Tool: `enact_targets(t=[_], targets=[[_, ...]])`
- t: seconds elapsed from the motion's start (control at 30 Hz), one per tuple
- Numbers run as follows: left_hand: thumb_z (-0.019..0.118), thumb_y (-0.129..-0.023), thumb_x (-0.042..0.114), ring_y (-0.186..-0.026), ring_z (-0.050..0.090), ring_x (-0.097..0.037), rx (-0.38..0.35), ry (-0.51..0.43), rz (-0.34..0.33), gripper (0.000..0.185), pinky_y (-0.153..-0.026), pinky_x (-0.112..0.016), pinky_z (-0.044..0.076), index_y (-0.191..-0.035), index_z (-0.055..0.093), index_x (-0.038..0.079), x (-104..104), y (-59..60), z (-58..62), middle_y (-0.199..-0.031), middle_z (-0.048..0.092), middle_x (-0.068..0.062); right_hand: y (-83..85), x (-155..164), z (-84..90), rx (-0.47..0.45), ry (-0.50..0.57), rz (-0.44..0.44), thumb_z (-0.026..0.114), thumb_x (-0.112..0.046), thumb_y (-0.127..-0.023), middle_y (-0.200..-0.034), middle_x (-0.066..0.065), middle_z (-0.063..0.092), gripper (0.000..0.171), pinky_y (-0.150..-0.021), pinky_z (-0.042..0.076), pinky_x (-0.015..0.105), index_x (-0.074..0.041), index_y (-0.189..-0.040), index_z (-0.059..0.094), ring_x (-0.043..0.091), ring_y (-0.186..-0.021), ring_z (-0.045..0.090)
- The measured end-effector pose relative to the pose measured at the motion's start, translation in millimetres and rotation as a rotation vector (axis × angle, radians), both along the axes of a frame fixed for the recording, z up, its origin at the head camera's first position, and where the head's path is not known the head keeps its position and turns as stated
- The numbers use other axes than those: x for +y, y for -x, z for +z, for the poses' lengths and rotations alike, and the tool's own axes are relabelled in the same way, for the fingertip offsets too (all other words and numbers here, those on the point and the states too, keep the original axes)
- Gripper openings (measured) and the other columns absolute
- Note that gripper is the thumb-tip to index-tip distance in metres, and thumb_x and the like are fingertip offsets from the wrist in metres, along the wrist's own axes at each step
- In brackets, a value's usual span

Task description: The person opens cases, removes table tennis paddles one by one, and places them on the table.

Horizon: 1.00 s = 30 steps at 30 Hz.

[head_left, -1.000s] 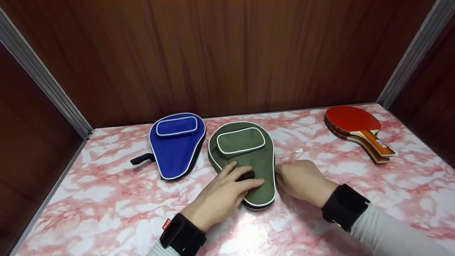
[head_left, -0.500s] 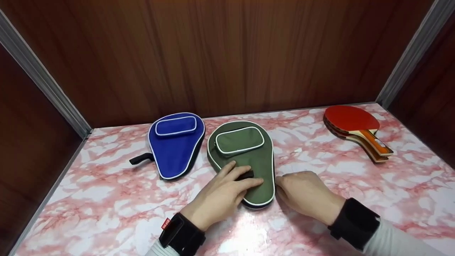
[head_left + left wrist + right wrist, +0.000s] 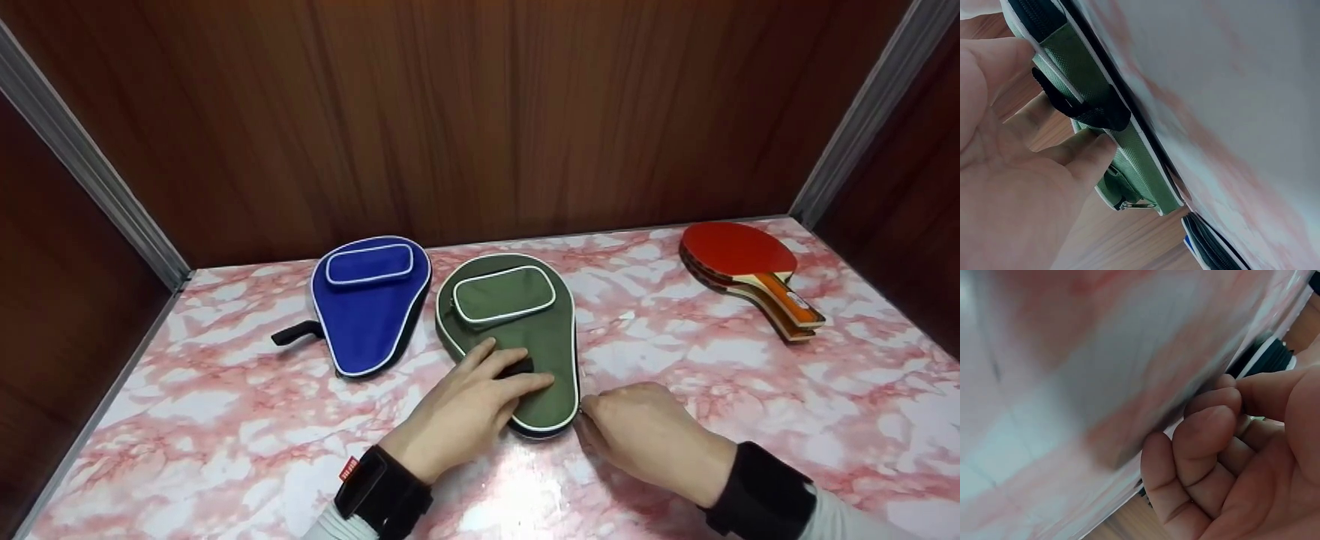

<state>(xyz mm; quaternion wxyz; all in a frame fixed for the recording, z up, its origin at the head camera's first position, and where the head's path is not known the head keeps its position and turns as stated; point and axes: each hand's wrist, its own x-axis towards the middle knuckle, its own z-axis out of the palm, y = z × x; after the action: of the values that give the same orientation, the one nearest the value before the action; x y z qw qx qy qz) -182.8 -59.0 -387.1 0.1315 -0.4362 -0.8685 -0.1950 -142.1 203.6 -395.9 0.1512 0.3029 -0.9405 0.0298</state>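
A green paddle-shaped zip case (image 3: 544,337) with white piping lies on the table, its pocket (image 3: 504,294) facing up. My left hand (image 3: 454,424) rests on its lower left part with fingers spread, beside a black strap loop (image 3: 1086,109). At the case's lower right edge, my right hand (image 3: 649,435) pinches what seems to be the zipper pull, mostly hidden by the fingers. In the right wrist view, curled fingertips (image 3: 1204,433) stand close to the tabletop, with the case's dark zipper side (image 3: 1264,360) just beyond the thumb.
To the left lies a blue case (image 3: 367,307) of the same shape, its black strap (image 3: 298,332) sticking out sideways. Two table tennis bats (image 3: 739,251), stacked, lie at the back right. Wooden panels (image 3: 480,120) enclose the marbled table (image 3: 225,420) at the back and sides.
My right hand has slid toward me along the green case's right edge, from mid-side down near the narrow end. My left hand has stayed in place on the case.
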Motion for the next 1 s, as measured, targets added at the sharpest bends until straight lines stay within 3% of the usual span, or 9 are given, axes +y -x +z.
enact_targets(t=[0.2,0.47,0.93,1.0], targets=[[0.068,-0.110,0.013,-0.148,0.054,-0.038,-0.015,0.014,0.010,0.039,-0.127,-0.053,0.035,-0.146,0.074,0.025,0.2,0.8,1.0,-0.152,0.064,-0.014,-9.2,-3.6,0.4,-0.014,-0.023,-0.002,0.076,-0.018,-0.096,-0.055,-0.005,0.051,0.036,-0.050,0.045,0.043,-0.020,-0.068,0.054,0.023,-0.051,0.059],[0.068,-0.110,0.014,-0.150,0.053,-0.036,-0.020,0.050,0.033,0.043,-0.127,-0.050,0.035,-0.153,0.068,0.017,0.3,0.8,1.1,-0.154,0.063,-0.013,-19.3,-16.9,-1.6,0.053,-0.012,0.023,0.078,-0.022,-0.094,-0.055,-0.005,0.054,0.037,-0.049,0.045,0.042,-0.021,-0.067,0.053,0.021,-0.048,0.058],[0.069,-0.109,0.013,-0.150,0.052,-0.039,-0.035,0.034,0.034,0.044,-0.127,-0.051,0.036,-0.152,0.068,0.017,-0.7,0.5,0.2,-0.154,0.063,-0.013,-27.3,-54.6,-8.4,0.108,-0.067,-0.010,0.080,-0.029,-0.097,-0.057,-0.001,0.060,0.034,-0.049,0.044,0.040,-0.016,-0.071,0.062,0.019,-0.049,0.060],[0.068,-0.109,0.013,-0.150,0.053,-0.038,-0.035,0.030,0.030,0.043,-0.127,-0.050,0.036,-0.152,0.068,0.017,-1.0,0.7,0.4,-0.154,0.063,-0.013,-27.3,-60.6,-8.7,0.148,-0.089,-0.014,0.081,-0.031,-0.096,-0.055,-0.002,0.058,0.034,-0.047,0.044,0.040,-0.015,-0.072,0.062,0.018,-0.047,0.059]])
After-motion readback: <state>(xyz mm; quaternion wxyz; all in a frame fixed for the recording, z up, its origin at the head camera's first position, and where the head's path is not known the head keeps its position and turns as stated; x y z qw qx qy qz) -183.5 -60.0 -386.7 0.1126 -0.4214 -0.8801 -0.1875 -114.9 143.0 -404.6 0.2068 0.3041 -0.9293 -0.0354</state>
